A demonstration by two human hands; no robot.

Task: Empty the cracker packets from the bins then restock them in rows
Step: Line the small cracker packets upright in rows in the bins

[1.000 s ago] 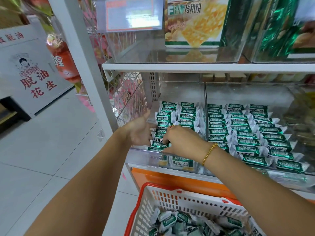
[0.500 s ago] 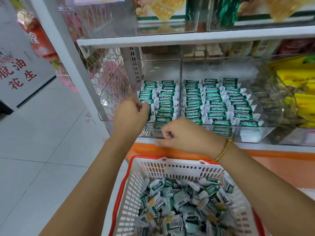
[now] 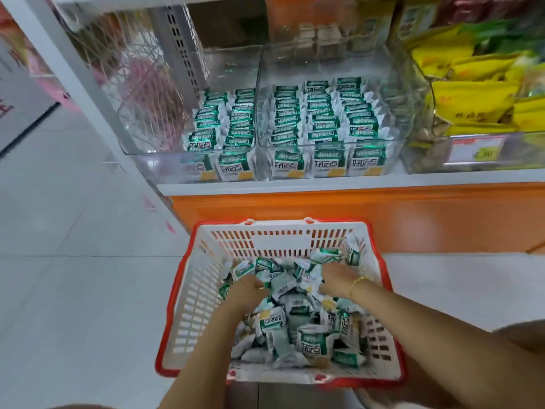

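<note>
Bright, even light, faint glare on the clear bins [image 3: 380,66] (motion blur smears everything, edges worst).

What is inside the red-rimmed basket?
A loose heap of cracker packets, with the left hand and right hand reaching into it. The heap hides most of the basket bottom.

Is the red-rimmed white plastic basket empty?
No, the red-rimmed white plastic basket holds a loose pile of green-and-white cracker packets.

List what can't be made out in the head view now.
1. Head view: fingers of the left hand and right hand hidden among cracker packets in the basket; grip unreadable.
2. Head view: price tag smeared by motion blur, text illegible.
3. Head view: yellow bags cut off by the right edge.
</note>
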